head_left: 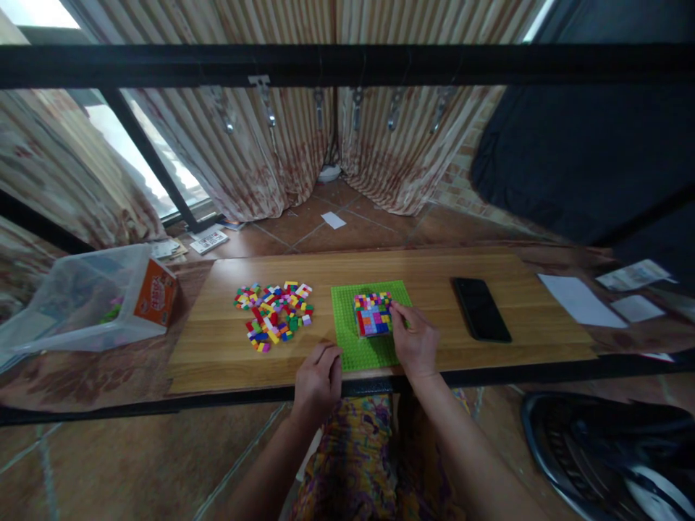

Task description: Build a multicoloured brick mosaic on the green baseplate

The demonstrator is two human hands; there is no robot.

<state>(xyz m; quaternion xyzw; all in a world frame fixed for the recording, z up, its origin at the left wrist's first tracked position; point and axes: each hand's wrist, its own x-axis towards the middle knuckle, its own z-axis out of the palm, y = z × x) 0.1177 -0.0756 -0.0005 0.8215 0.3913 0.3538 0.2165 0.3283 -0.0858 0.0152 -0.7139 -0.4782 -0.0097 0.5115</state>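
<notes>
A green studded baseplate (347, 354) lies on the wooden board in front of me. On it stands a block of multicoloured toy bricks (373, 315), built up in layers. My right hand (415, 340) is at the right side of this block, thumb and forefinger pinched at its upper right edge; whatever sits between the fingertips is too small to make out. At the plate's lower left edge rests my left hand (319, 376), its fingers curled in. To the left lies a loose pile of small bricks (274, 315) in many colours.
A black phone (481, 309) lies right of the plate on the wooden board (217, 362). Beyond the board's left end stands a clear plastic box (92, 304) with an orange label. White paper (580, 299) lies to the right. A black metal bar (347, 65) crosses the view ahead.
</notes>
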